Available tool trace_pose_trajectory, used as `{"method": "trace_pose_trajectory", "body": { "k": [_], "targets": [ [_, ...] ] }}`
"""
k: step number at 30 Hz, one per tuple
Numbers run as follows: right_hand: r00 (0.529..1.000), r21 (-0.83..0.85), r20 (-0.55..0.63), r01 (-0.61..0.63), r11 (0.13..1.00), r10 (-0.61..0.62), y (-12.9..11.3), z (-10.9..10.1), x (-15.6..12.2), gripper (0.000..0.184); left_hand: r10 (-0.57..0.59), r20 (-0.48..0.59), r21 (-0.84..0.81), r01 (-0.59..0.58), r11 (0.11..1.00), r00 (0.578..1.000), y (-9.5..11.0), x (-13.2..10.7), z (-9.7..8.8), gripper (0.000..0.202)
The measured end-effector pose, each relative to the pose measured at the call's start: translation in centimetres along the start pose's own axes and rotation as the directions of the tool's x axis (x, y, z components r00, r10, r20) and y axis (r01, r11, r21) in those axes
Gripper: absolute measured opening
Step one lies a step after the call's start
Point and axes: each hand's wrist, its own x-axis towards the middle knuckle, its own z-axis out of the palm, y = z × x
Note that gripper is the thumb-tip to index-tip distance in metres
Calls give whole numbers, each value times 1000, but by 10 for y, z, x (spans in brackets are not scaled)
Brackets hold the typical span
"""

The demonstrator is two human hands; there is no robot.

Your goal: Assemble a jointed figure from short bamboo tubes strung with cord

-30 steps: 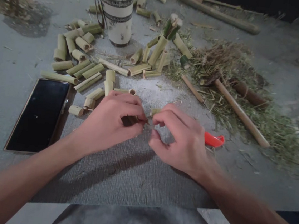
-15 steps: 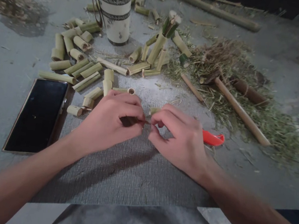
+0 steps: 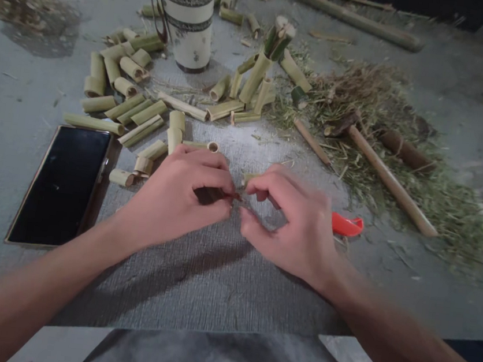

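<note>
My left hand (image 3: 178, 197) is curled shut over a small dark piece (image 3: 210, 194) pinched between thumb and fingers above the grey mat (image 3: 195, 280). My right hand (image 3: 295, 222) is closed in a pinch right beside it, fingertips meeting the left hand's at a short pale bamboo piece (image 3: 249, 177) that pokes out behind the fingers. A red-handled tool (image 3: 347, 224) lies on the table just right of my right hand. Several cut bamboo tubes (image 3: 139, 116) lie scattered just beyond my left hand.
A black phone (image 3: 61, 184) lies flat at the left. A white patterned cylinder (image 3: 187, 12) stands at the back. Green shavings and straw (image 3: 400, 164) with long bamboo sticks (image 3: 388, 177) cover the right side. An upright bundle of bamboo (image 3: 266, 62) stands mid-back.
My right hand's fingers shifted slightly toward the left hand and lifted a little. The left hand stayed nearly still.
</note>
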Motion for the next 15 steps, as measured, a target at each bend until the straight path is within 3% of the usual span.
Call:
{"method": "trace_pose_trajectory", "body": {
  "k": [3, 6, 15],
  "targets": [
    [999, -64, -14, 33, 997, -34, -2, 3, 0, 10, 13, 3, 2, -13, 1000, 1000, -1, -1, 0, 19],
    [999, -82, -7, 41, 996, -42, -3, 4, -1, 19, 26, 4, 12, -26, 1000, 1000, -1, -1, 0, 19],
    [992, 93, 106, 53, 994, -63, 9, -12, 1, 20, 13, 5, 32, -13, 999, 1000, -2, 0, 1, 18]
  ]
}}
